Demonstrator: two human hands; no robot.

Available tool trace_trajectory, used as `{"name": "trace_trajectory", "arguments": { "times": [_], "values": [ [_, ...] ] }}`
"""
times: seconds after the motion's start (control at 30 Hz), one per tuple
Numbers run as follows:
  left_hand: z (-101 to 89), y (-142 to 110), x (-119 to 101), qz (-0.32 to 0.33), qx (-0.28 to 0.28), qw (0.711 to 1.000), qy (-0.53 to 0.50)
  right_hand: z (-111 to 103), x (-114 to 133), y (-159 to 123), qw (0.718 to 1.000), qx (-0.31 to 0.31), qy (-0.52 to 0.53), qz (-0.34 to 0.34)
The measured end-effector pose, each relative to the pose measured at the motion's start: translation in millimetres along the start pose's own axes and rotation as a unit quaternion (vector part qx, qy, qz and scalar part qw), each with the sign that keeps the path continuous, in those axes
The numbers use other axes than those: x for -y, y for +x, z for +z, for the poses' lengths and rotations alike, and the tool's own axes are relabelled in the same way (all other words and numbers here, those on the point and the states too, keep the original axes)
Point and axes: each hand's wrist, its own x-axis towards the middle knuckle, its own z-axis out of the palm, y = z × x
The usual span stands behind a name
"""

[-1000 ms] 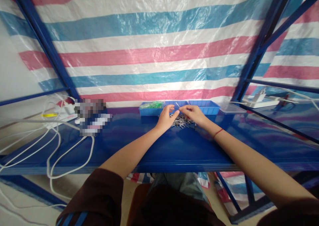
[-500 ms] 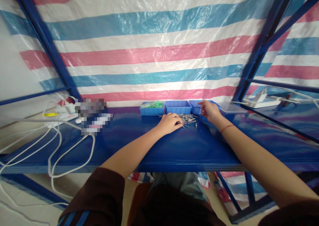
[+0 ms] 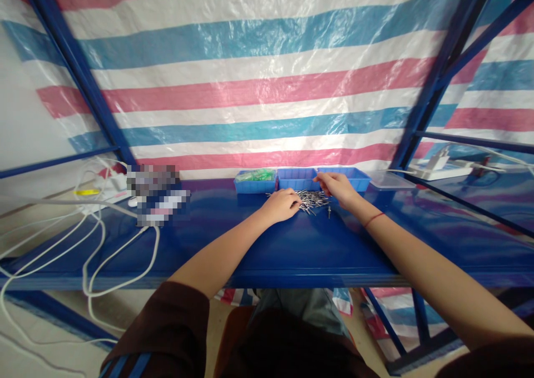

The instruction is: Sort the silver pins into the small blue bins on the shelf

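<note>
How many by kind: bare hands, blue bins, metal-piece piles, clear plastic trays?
Bare hands: 2
Blue bins: 3
Metal-piece pile: 1 (single pieces overlap too much to count)
Clear plastic tray: 1
Total: 7

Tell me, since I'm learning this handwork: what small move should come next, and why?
Probably the left hand should pinch one piece from the metal pile and lift it toward the right hand. The left fingers are at the pile's left side, and the right hand is close by, near its right side. Whether either hand holds a piece can't be made out.
</note>
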Motion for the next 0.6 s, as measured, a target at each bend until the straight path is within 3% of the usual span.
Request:
{"name": "trace_trajectory", "arguments": {
  "times": [0.4,0.5,0.6],
  "values": [
    [-5.5,0.4,-2.2,-0.038,0.042,0.998,0.024,2.2,2.1,-2.2,0.999,0.026,-0.038,-0.013],
    [-4.4,1.1,-1.2,-0.052,0.01,0.999,0.009,1.4,2.2,-2.7,0.997,0.03,-0.063,-0.026],
    [-2.6,3.4,0.6,-0.068,-0.058,0.995,-0.049,1.6,3.9,-5.6,0.989,0.082,-0.104,-0.065]
  ]
}}
